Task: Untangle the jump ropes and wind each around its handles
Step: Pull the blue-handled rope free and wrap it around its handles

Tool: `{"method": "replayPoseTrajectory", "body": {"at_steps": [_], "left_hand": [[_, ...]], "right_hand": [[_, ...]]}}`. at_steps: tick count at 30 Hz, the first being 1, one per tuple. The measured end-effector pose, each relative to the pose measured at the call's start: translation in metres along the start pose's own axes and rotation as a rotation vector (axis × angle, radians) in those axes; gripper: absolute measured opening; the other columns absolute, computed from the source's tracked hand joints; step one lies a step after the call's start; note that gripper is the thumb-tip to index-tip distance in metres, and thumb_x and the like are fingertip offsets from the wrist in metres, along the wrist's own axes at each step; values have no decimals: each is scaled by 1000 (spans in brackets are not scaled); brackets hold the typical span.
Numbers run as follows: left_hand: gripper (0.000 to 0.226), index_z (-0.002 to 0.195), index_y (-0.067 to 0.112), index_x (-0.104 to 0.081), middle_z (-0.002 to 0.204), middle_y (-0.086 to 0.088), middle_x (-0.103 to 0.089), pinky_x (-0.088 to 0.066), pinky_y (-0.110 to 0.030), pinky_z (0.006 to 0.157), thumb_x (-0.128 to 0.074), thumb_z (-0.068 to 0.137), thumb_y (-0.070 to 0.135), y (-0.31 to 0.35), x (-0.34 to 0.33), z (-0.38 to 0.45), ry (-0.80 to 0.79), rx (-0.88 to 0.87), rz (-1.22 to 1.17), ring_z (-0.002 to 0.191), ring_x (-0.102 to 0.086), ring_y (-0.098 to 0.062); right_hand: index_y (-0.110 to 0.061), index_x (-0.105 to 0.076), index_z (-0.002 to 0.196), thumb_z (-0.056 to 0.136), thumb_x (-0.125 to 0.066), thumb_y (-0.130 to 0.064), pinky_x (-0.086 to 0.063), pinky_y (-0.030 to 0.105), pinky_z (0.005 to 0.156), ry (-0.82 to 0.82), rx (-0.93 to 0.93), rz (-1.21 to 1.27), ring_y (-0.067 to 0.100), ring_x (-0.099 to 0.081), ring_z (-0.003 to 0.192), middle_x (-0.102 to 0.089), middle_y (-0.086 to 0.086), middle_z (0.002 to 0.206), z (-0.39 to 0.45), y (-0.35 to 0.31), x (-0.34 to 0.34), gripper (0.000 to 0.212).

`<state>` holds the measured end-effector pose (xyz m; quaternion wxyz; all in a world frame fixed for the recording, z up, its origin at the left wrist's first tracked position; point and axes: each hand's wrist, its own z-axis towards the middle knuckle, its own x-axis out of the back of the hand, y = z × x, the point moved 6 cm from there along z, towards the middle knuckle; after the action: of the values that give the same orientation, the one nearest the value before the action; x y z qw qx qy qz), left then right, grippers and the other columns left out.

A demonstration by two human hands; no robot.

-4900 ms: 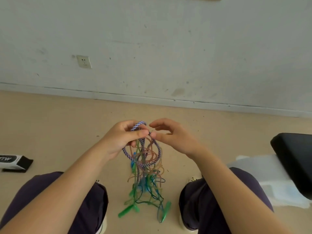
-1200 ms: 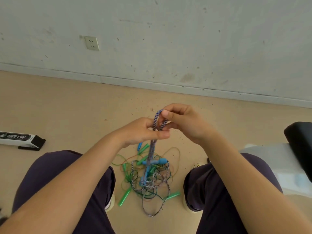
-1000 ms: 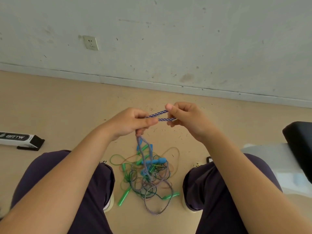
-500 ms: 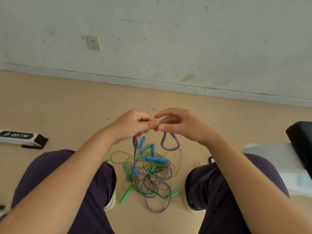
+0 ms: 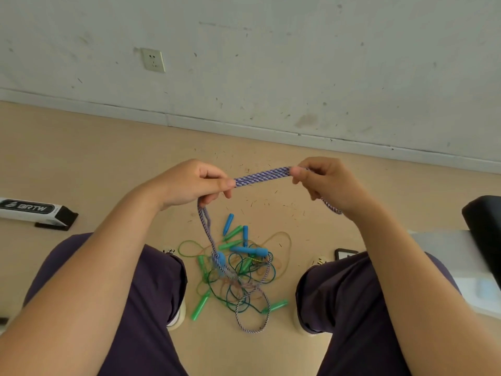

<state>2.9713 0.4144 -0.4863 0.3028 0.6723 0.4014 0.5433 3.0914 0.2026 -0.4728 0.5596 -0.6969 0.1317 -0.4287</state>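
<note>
A purple-and-white braided jump rope (image 5: 261, 177) is stretched doubled between my two hands at chest height. My left hand (image 5: 193, 183) pinches one end of that stretch and my right hand (image 5: 324, 180) grips the other. From the left hand two strands drop to a tangle (image 5: 238, 270) on the floor between my knees. The tangle mixes thin green and tan ropes with blue handles (image 5: 249, 250) and green handles (image 5: 200, 305). A short piece of braided rope hangs under my right wrist.
A white-and-black box marked BRTW (image 5: 32, 210) lies on the floor at the left. A black seat (image 5: 485, 234) and white plastic sheet (image 5: 458, 267) are at the right. A small dark object (image 5: 344, 253) lies by my right knee. The wall with a socket (image 5: 154, 60) is ahead.
Half a second ago my fingertips met with a small loop hanging below. Now the hands have drawn apart sideways, pulling the doubled braided rope taut between them.
</note>
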Motion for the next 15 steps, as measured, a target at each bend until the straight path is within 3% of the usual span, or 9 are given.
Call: {"method": "replayPoseTrajectory", "body": {"at_steps": [4,7,9,12,15], "left_hand": [[22,79,22,-72,53,6,-41,-40,-26,55,-63,91,38,9,-16,3,28,-51,-99,52,-40,-14],[22,78,27,-74,57,1,-41,-33,-26,52,-63,87,45,17,-40,8,-26,-76,-149,56,-35,-20],[23,78,29,-74,60,-2,-42,-33,-27,53,-63,87,46,19,-43,10,-35,-73,-154,58,-36,-20],[25,81,22,-72,58,2,-49,-42,-26,58,-59,97,34,20,-32,12,-5,-85,-122,54,-44,-13],[26,81,18,-71,58,4,-52,-49,-27,63,-58,98,32,18,-16,11,60,-94,-78,55,-49,-11]], "right_hand": [[-12,-68,88,73,-70,-50,-48,34,62,-180,-18,51,17,-56,59,-64,3,66,-5,-7,-22,41],[-9,-67,93,77,-72,-45,-42,25,53,-335,-53,24,13,-49,53,-57,-1,60,-9,-11,-52,39],[-6,-65,89,85,-70,-40,-35,23,50,-355,-61,-42,10,-41,50,-48,-6,55,-8,-10,-60,34],[-11,-65,80,91,-64,-34,-31,19,47,-259,-26,-35,5,-36,47,-42,-12,52,-3,-13,-47,25],[-16,-65,78,93,-62,-32,-32,24,48,17,26,41,8,-35,49,-42,-13,53,4,-10,-8,23]]}}
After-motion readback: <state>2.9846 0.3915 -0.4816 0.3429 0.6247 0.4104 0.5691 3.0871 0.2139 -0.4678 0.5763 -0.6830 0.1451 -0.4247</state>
